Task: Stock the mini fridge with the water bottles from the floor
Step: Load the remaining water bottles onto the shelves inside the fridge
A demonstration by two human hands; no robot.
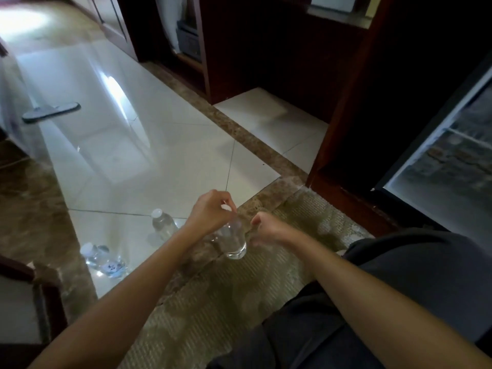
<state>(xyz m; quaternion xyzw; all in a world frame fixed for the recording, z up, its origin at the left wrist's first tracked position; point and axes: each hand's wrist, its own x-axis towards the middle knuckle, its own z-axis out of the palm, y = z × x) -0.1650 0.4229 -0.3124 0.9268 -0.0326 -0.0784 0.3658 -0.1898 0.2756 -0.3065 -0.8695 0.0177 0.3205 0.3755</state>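
My left hand (210, 211) pinches the white cap of a clear water bottle (233, 241), which hangs upright just above the mat. My right hand (266, 229) hovers just right of that bottle with fingers curled and holds nothing. A second bottle (162, 223) stands upright on the white tiles behind my left forearm. A third bottle (105, 261) lies on its side on the tiles at the lower left. The mini fridge (450, 145) stands open at the right edge, its wire shelves showing.
A dark wooden cabinet (346, 107) frames the fridge and runs along the back. A flat mop head (52, 111) lies on the tiles at the left. A patterned mat (213, 302) covers the floor under my arms. A chair corner (32, 296) sits at the lower left.
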